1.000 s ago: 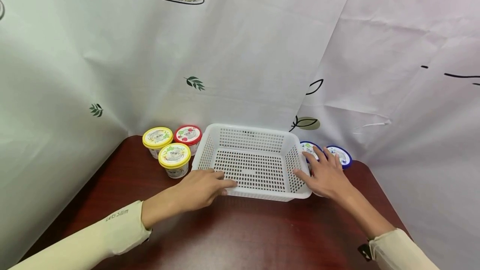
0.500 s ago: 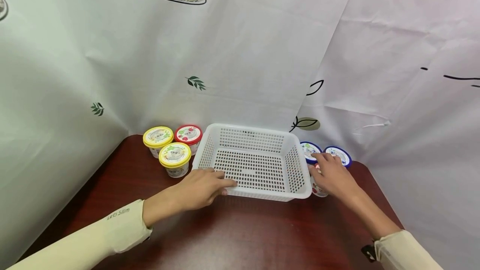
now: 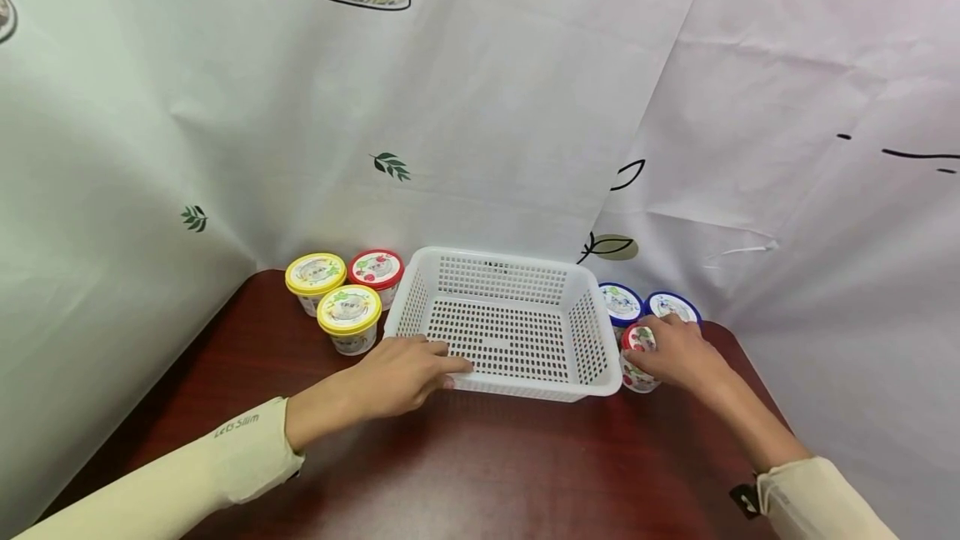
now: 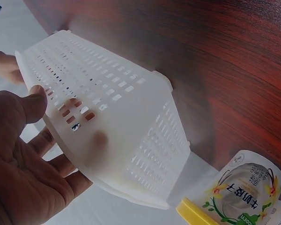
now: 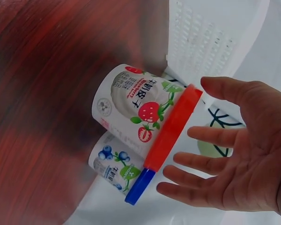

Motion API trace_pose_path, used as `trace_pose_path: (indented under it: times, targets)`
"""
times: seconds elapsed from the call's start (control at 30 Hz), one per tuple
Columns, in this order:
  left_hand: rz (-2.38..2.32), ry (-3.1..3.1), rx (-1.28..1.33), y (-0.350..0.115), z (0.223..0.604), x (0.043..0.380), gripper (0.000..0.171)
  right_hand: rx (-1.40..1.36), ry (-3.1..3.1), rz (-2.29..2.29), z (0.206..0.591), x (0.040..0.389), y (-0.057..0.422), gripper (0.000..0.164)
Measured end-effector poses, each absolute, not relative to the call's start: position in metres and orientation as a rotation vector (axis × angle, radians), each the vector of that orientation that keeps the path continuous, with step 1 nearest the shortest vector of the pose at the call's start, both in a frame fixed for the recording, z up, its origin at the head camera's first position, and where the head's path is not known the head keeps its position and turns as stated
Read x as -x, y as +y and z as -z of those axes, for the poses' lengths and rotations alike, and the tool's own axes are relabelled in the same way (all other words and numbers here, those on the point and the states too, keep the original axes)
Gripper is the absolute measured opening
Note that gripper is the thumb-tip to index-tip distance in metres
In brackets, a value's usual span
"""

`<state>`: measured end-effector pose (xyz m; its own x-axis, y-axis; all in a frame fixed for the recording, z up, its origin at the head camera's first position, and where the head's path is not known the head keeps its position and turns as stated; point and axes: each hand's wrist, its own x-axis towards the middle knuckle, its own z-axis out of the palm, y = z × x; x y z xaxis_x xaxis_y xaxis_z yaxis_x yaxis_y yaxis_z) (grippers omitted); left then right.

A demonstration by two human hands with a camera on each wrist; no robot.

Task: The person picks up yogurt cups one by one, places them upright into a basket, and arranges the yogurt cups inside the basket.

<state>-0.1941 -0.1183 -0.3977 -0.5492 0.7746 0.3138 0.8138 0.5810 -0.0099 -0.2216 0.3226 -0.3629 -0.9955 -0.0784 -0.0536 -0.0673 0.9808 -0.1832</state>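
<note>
A white perforated plastic basket [image 3: 517, 387] stands on the table. My left hand [image 3: 393, 377] grips its near-left corner; in the left wrist view the thumb [image 4: 35, 101] lies against the outer wall, with the fingers beyond the rim. My right hand [image 3: 682, 357] hovers over a red-lidded cup [image 3: 637, 369] with strawberry print, just right of the basket. In the right wrist view its fingers are spread and extended beside the red lid [image 5: 175, 129], not closed round it. Behind stand two blue-lidded cups [image 3: 621, 303], one partly covered by the right hand.
Left of the basket are two yellow-lidded cups [image 3: 349, 319] and another red-lidded cup [image 3: 377, 271]. A white printed cloth [image 3: 480, 132] hangs behind and at the sides of the dark red wooden table [image 3: 510, 465].
My right hand has come down from above the blue-lidded cups toward the near red-lidded cup, moving right and nearer, which uncovers that cup. The left hand and the basket have stayed put.
</note>
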Motion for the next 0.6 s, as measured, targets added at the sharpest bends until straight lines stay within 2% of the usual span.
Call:
trace_pose_path:
  times: [0.3,0.6]
  targets:
    - [0.209,-2.537,1.302,-0.1184,0.3979,0.1942,0.026,0.104,3.026,0.263,0.3642,0.2227,0.3239,0.076]
    - [0.178,-2.539,1.27,-0.1156,0.3968,0.1913,0.027,0.151,3.037,0.243,0.366,0.2267,0.3274,0.074]
